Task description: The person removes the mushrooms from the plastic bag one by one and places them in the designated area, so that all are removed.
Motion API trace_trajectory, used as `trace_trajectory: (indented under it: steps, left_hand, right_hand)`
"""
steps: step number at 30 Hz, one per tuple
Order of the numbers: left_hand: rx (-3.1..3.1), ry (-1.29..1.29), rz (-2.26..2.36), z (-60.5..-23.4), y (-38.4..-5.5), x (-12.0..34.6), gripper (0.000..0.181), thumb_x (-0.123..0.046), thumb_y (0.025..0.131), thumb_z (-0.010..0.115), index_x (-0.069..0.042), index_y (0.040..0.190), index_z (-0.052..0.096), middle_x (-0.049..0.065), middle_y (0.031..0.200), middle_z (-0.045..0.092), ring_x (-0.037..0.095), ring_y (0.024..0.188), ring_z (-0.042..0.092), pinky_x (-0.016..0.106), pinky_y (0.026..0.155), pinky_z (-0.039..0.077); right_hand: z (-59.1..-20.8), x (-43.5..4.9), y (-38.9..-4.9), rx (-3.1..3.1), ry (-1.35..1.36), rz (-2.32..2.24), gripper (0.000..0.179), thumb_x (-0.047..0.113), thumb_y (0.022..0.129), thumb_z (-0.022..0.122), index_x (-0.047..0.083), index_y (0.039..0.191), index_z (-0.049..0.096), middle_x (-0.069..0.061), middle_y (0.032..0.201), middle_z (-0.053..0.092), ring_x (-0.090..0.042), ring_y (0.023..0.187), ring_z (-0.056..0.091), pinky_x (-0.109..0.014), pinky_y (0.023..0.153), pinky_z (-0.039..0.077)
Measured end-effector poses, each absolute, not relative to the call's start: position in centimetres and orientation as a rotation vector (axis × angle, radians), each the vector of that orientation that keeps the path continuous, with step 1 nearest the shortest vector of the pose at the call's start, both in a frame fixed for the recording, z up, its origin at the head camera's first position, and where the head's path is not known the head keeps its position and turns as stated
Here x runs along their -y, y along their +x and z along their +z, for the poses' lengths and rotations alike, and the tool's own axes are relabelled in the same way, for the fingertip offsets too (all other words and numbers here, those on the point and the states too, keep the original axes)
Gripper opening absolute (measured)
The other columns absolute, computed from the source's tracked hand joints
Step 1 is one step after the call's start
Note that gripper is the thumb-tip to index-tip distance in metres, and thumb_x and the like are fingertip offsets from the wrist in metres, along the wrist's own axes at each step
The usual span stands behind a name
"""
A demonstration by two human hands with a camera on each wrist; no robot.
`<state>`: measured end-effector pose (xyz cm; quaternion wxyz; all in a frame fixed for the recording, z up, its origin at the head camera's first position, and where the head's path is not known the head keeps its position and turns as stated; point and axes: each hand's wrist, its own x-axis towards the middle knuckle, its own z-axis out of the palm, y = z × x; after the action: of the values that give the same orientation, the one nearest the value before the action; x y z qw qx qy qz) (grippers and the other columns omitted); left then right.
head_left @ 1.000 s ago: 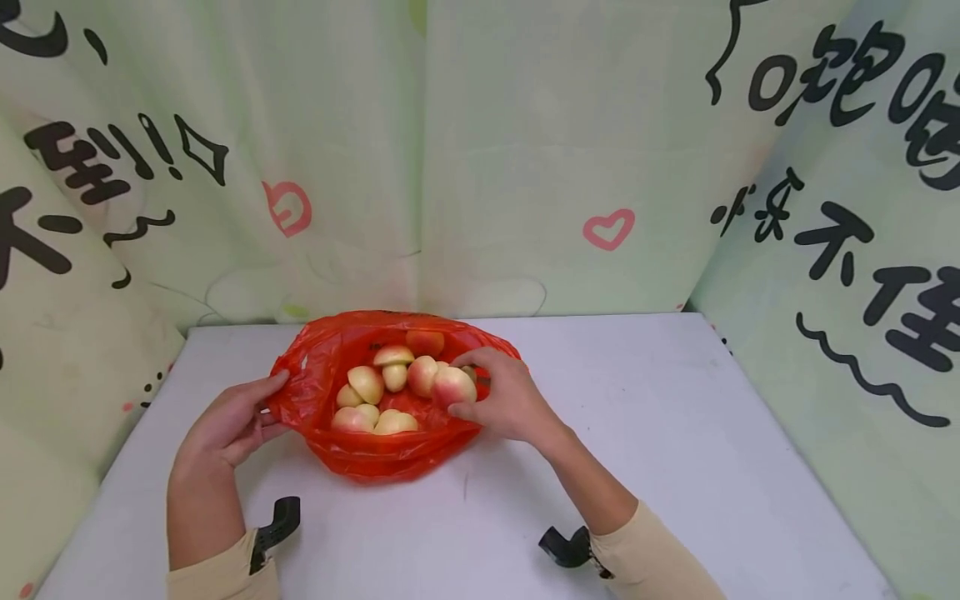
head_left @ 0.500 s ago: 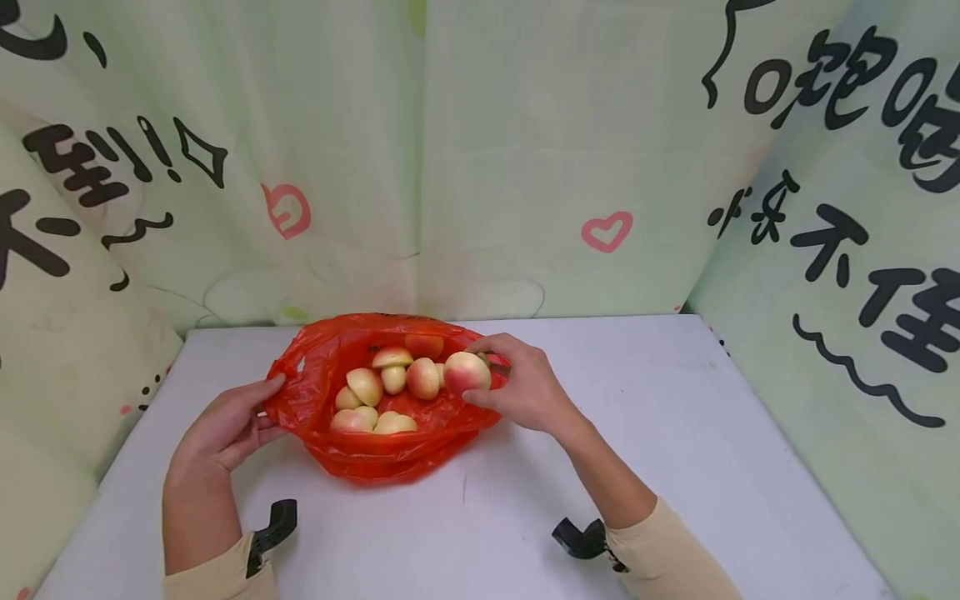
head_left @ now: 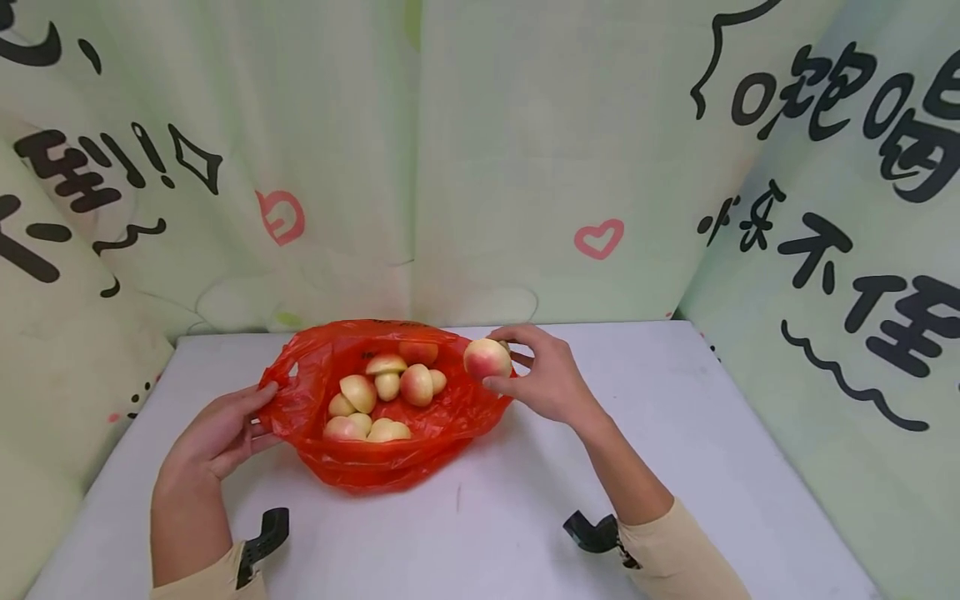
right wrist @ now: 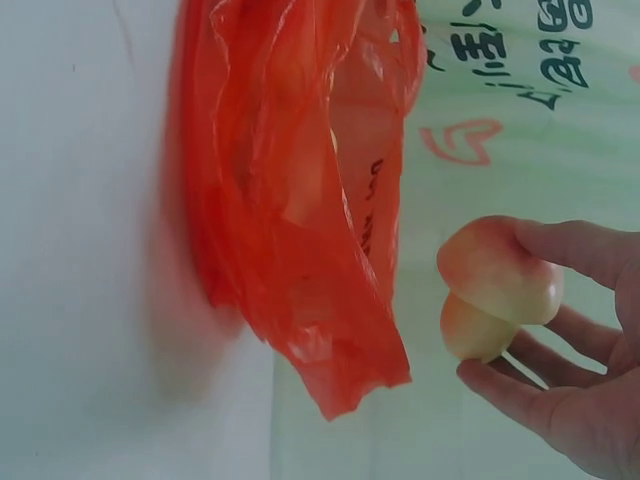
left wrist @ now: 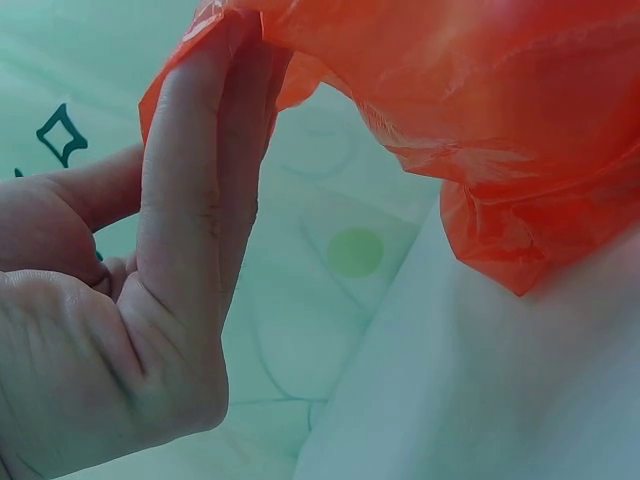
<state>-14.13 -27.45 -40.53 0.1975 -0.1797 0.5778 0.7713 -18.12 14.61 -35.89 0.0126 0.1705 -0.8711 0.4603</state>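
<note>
Where both forearms reach in from the near side of the red bag, beige sleeves end beside black brackets, which presumably carry the wrist cameras. Beneath the bag lies a white tabletop, bearing its sagging weight.

At the bag's left end, the left hand pinches the thin plastic, thumb above and fingers underneath, likely to steady the limp rim and keep the mouth wide. Just inside the bag's near rim sit pale rounded pieces, crowded together, probably because the slack film dips there. Deeper in the bag, mushroom-shaped pieces lie tipped at various angles, their round caps seemingly stopping them from standing.

By the bag's right end, the right hand has thumb and fingers clamped on one blushed mushroom. The right wrist view shows it apart from the plastic, gripped across cap and stem, perhaps because that spans its uneven shape securely.

Beyond the bag's far rim hangs a pale green curtain with dark lettering and pink hearts.
</note>
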Motion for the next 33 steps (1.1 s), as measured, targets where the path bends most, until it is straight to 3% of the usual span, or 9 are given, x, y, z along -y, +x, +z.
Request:
trace_trajectory:
  steps: [6,19,33]
  left_hand:
    - [-1.616,-0.505,2.164,-40.5,-14.1,27.5,0.081,-0.041,0.100,0.068,-0.015,0.164,0.026,-0.011,0.107,0.072,0.012,0.098,0.074,0.036,0.091,0.063]
    - [-1.638,-0.492,2.156,-40.8,-13.9,27.3,0.070,-0.039,0.102,0.065,-0.015,0.159,0.032,-0.011,0.105,0.074,0.012,0.097,0.076,0.035,0.090,0.063]
    - [-1.644,-0.513,2.153,-40.5,-13.9,27.5,0.079,-0.040,0.101,0.066,-0.013,0.164,0.026,-0.010,0.104,0.074,0.014,0.096,0.077,0.036,0.089,0.063]
  right_hand:
    - [-35.7,-15.7,-18.5,2.699,0.503,1.390,0.049,0.012,0.086,0.085,0.012,0.130,0.066,-0.003,0.130,0.066,-0.025,0.124,0.061,-0.045,0.103,0.057]
    - [-36.8,-18.2,-19.8,2.693,0.404,1.358,0.048,0.013,0.087,0.084,0.008,0.131,0.065,-0.009,0.130,0.065,-0.030,0.125,0.060,-0.047,0.102,0.057]
    - [-38.4,-20.2,-21.6,2.718,0.245,1.360,0.051,0.017,0.089,0.081,0.005,0.135,0.062,-0.015,0.135,0.063,-0.034,0.128,0.057,-0.052,0.105,0.055]
